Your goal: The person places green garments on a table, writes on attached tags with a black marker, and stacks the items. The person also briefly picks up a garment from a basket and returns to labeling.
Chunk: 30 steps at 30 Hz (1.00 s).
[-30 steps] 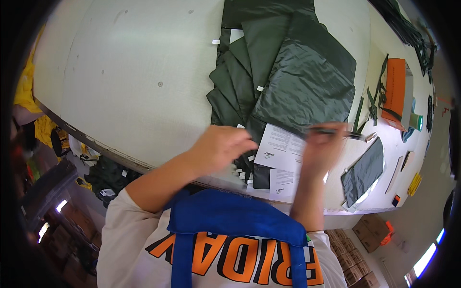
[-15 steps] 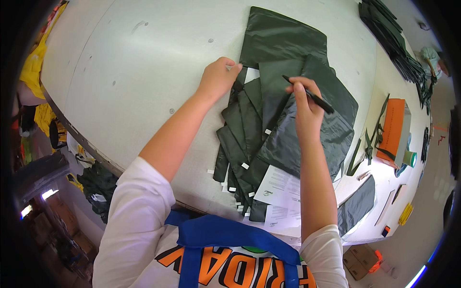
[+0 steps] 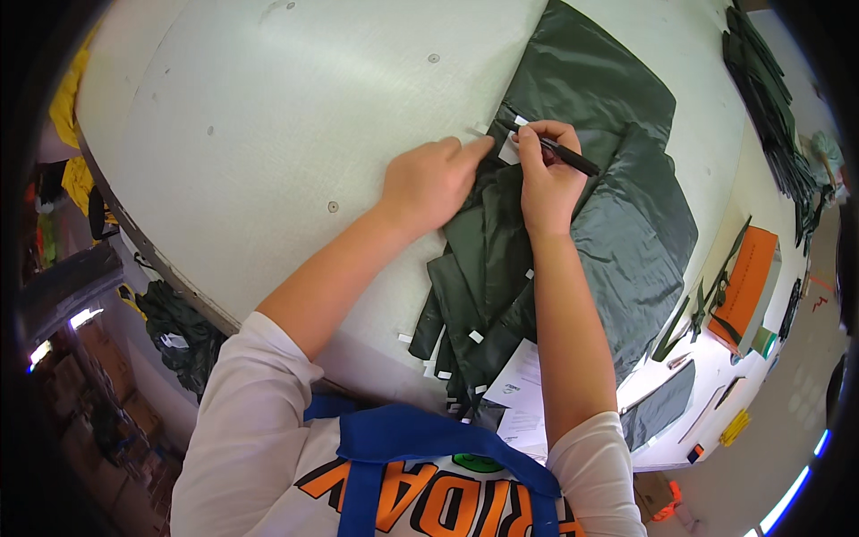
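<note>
My right hand (image 3: pixel 553 183) grips a black marker pen (image 3: pixel 574 159), its tip end pointing up and left over the fabric. Beneath that hand shows part of a white paper piece (image 3: pixel 508 150), with a small white tag (image 3: pixel 521 120) just above it. On the left edge of the dark green fabric pieces (image 3: pixel 617 67), my left hand (image 3: pixel 434 183) rests with its index finger stretched out and the others partly bent. The pieces lie overlapped in a fanned pile, several with small white tags (image 3: pixel 475 336). My right forearm covers part of the pile.
Printed paper sheets (image 3: pixel 517 380) stick out under the pile at the near edge. To the right are an orange box (image 3: pixel 744 285), dark straps (image 3: pixel 693 313) and a folded dark piece (image 3: pixel 660 407). More dark fabric (image 3: pixel 761 98) lies far right. Dark bundled fabric (image 3: pixel 179 336) hangs past the left table edge.
My right hand with the marker has moved up and left, close to my left hand. My left hand has shifted right and down along the fabric edge. The view has turned slightly.
</note>
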Tool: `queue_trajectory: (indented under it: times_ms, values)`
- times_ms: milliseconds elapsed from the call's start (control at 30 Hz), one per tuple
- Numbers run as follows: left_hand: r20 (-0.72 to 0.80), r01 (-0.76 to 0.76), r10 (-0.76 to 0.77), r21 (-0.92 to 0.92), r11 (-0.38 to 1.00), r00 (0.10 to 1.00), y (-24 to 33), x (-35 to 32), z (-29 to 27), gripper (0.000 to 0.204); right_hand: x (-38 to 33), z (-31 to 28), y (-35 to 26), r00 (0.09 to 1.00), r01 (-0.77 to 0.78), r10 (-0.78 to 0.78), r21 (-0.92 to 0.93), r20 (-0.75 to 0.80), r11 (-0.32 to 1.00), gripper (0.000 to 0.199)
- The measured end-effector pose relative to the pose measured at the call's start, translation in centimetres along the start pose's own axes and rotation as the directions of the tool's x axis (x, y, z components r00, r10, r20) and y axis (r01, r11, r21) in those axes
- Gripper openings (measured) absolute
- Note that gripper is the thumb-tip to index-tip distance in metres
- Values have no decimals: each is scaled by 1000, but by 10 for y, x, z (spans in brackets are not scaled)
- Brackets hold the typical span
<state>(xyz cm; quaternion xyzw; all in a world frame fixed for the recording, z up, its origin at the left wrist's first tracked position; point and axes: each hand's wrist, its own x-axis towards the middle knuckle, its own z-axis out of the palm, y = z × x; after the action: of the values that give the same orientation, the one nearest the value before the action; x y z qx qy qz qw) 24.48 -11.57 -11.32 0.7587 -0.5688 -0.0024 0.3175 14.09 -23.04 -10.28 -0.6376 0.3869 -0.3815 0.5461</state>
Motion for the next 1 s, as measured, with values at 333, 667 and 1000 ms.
queue_trajectory:
  times_ms: [333,667,1000]
  values:
    - [-4,12,-12,141,990,1000,1,-3,11,37,-1,8,6,996,31,-21,-126,81,992,11]
    - [-18,25,-23,135,990,1000,1,-1,12,30,0,9,11,995,58,-45,-145,95,988,11]
    - [-48,16,-9,153,988,999,2,-1,13,30,-5,-4,-11,996,80,-78,56,-37,995,6]
